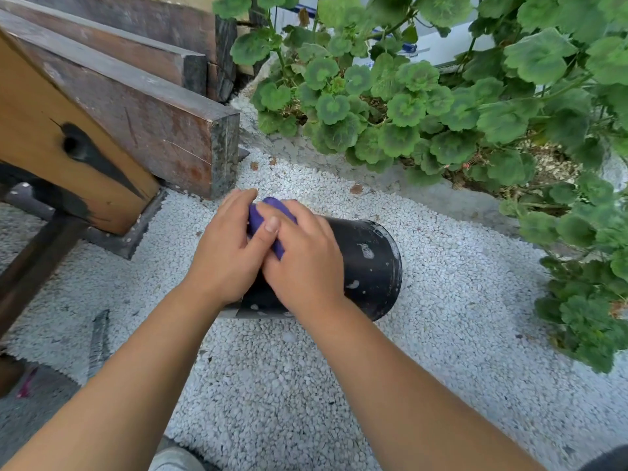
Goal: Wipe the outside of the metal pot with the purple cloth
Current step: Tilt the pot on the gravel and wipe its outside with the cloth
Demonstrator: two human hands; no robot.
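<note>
A black pot (368,263) with pale smears lies on its side on white gravel, its rim pointing right. The purple cloth (259,217) is bunched up over the pot's left end, mostly hidden between my hands. My left hand (227,249) wraps around the cloth from the left, its thumb crossing over my right hand. Resting on top of the pot, my right hand (302,258) has its fingers pressed onto the cloth. Both hands cover the pot's base end.
Dark wooden beams (159,130) and a varnished wooden post (64,147) stand close on the left. A bed of green leafy plants (424,107) behind a concrete edge fills the back and right. White gravel (289,385) covers the ground. My shoe (173,458) shows at the bottom.
</note>
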